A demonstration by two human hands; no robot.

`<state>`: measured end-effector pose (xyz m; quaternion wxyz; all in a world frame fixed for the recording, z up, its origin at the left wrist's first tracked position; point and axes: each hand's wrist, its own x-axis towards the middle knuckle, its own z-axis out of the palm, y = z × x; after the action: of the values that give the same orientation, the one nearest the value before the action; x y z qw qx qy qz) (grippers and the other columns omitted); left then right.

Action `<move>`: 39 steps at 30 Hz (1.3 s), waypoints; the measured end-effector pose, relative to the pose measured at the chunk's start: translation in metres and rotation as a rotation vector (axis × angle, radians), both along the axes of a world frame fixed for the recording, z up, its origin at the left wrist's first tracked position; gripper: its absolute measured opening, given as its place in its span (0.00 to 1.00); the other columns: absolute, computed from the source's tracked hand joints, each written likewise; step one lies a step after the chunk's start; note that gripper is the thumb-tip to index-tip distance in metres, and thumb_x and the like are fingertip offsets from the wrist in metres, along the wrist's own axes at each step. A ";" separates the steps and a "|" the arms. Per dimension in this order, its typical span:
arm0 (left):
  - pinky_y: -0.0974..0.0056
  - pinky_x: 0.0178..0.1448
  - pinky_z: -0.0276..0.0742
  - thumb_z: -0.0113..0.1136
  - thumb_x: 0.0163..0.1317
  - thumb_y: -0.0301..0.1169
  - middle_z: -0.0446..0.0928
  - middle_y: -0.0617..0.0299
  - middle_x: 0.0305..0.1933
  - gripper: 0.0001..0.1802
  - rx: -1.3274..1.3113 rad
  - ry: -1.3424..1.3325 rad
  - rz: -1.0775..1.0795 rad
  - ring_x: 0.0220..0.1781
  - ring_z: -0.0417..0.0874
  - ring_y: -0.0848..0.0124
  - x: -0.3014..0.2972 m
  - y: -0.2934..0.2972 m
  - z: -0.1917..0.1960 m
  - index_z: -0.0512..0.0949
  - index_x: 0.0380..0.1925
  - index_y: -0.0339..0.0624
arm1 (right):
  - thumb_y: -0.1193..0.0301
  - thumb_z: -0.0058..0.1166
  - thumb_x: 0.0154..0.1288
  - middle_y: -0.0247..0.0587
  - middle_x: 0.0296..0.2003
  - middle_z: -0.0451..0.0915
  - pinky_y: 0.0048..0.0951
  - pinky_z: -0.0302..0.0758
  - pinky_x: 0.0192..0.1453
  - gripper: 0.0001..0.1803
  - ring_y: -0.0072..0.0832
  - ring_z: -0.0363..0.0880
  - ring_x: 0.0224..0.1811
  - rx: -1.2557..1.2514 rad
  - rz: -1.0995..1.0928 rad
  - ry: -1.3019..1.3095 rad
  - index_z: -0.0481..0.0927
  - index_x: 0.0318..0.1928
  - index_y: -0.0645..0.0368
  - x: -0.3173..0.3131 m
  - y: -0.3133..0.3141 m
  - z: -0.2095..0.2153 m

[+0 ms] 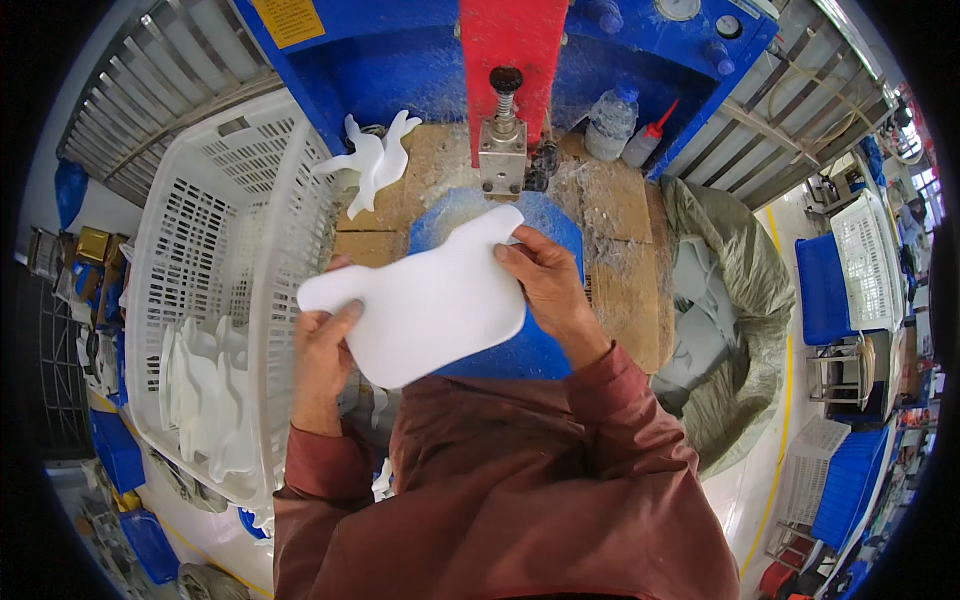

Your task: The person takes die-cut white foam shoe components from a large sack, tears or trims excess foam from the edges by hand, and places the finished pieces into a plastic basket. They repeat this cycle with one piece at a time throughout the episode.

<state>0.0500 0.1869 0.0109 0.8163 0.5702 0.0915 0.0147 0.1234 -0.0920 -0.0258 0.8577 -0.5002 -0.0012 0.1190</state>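
Head view looks straight down on a person in a dark red top standing at a blue and red press. Both hands hold one flat white foam piece point(430, 300) with a curved, lobed outline, lifted in front of the chest and above the blue pad point(545, 350) on the machine's wooden bed point(615, 215). The left hand point(322, 365) pinches the piece at its lower left edge, thumb on top and fingers curled underneath. The right hand point(550, 285) is closed on the upper right edge, thumb and fingers wrapped over the rim near the narrow end that points toward the press. The piece lies roughly level, tilted a little toward the person's left.

Just beyond the piece, the metal punch block point(502, 155) with its spring and black knob hangs from the red column point(510, 40). A few white cut pieces point(375, 160) lie on the left part of the bed, close to the rim of a large white plastic basket point(235, 250) that stands at the person's left; more white shapes point(205, 390) are stacked in its bottom. At the back right of the bed stand a clear plastic bottle point(610, 120) and a small squeeze bottle with a red tip point(648, 140), side by side. To the right, a grey-green sack point(740, 300) stands open with pale grey pieces inside.
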 end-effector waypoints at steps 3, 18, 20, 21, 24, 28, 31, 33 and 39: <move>0.59 0.64 0.81 0.60 0.68 0.19 0.83 0.53 0.59 0.29 0.004 -0.009 0.023 0.59 0.86 0.64 0.010 0.007 0.008 0.71 0.70 0.33 | 0.71 0.61 0.76 0.32 0.38 0.85 0.20 0.74 0.37 0.16 0.14 0.79 0.35 -0.077 0.016 0.046 0.83 0.58 0.65 0.008 0.008 0.000; 0.60 0.60 0.84 0.64 0.70 0.24 0.85 0.53 0.56 0.19 0.065 0.078 0.028 0.54 0.88 0.65 0.032 0.006 0.007 0.78 0.59 0.31 | 0.70 0.62 0.76 0.30 0.40 0.86 0.19 0.75 0.38 0.15 0.14 0.79 0.36 -0.002 -0.049 -0.019 0.85 0.56 0.65 0.018 -0.002 0.002; 0.60 0.60 0.84 0.64 0.70 0.25 0.85 0.53 0.55 0.19 0.054 0.082 0.012 0.54 0.87 0.65 0.036 0.001 0.008 0.78 0.59 0.31 | 0.70 0.62 0.76 0.33 0.42 0.87 0.20 0.78 0.42 0.16 0.16 0.81 0.38 0.008 -0.068 -0.033 0.84 0.57 0.66 0.019 -0.008 0.002; 0.60 0.59 0.85 0.64 0.69 0.24 0.85 0.53 0.54 0.19 0.033 0.079 0.008 0.53 0.88 0.65 0.037 -0.002 0.010 0.78 0.58 0.30 | 0.70 0.62 0.76 0.34 0.43 0.87 0.20 0.80 0.44 0.16 0.17 0.83 0.40 0.015 -0.077 -0.040 0.84 0.57 0.67 0.019 -0.012 0.002; 0.60 0.58 0.85 0.63 0.70 0.24 0.85 0.54 0.53 0.18 0.003 0.068 -0.060 0.52 0.88 0.66 0.043 -0.011 0.016 0.78 0.57 0.29 | 0.70 0.62 0.76 0.36 0.45 0.88 0.22 0.82 0.48 0.17 0.19 0.84 0.42 0.007 -0.093 -0.079 0.83 0.58 0.68 0.024 -0.021 0.001; 0.60 0.64 0.81 0.59 0.71 0.24 0.82 0.51 0.59 0.20 0.036 0.065 -0.206 0.59 0.85 0.64 0.053 -0.016 0.022 0.76 0.61 0.28 | 0.70 0.62 0.76 0.37 0.45 0.88 0.22 0.82 0.48 0.16 0.19 0.85 0.42 -0.028 -0.153 -0.091 0.84 0.58 0.68 0.027 -0.033 0.000; 0.61 0.59 0.84 0.61 0.71 0.25 0.84 0.53 0.54 0.18 0.094 0.108 -0.242 0.54 0.87 0.66 0.066 -0.020 0.020 0.77 0.58 0.28 | 0.71 0.62 0.76 0.37 0.45 0.88 0.22 0.82 0.47 0.16 0.19 0.85 0.42 -0.030 -0.192 -0.088 0.84 0.57 0.67 0.030 -0.043 -0.002; 0.65 0.51 0.85 0.66 0.70 0.27 0.85 0.56 0.49 0.15 0.109 0.126 -0.249 0.47 0.88 0.69 0.075 -0.025 0.017 0.80 0.52 0.30 | 0.71 0.62 0.76 0.37 0.45 0.88 0.22 0.83 0.47 0.15 0.19 0.85 0.42 -0.014 -0.209 -0.092 0.84 0.57 0.67 0.031 -0.050 -0.003; 0.63 0.50 0.88 0.66 0.70 0.26 0.85 0.57 0.46 0.13 0.147 0.163 -0.301 0.45 0.88 0.70 0.090 -0.049 0.017 0.80 0.51 0.31 | 0.71 0.63 0.75 0.37 0.44 0.88 0.23 0.83 0.47 0.15 0.20 0.85 0.41 -0.053 -0.305 -0.050 0.84 0.56 0.67 0.038 -0.075 -0.004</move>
<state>0.1398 0.1384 0.0280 0.7552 0.6349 0.0696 -0.1472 0.1614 -0.1673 -0.0299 0.8520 -0.5198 0.0564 -0.0254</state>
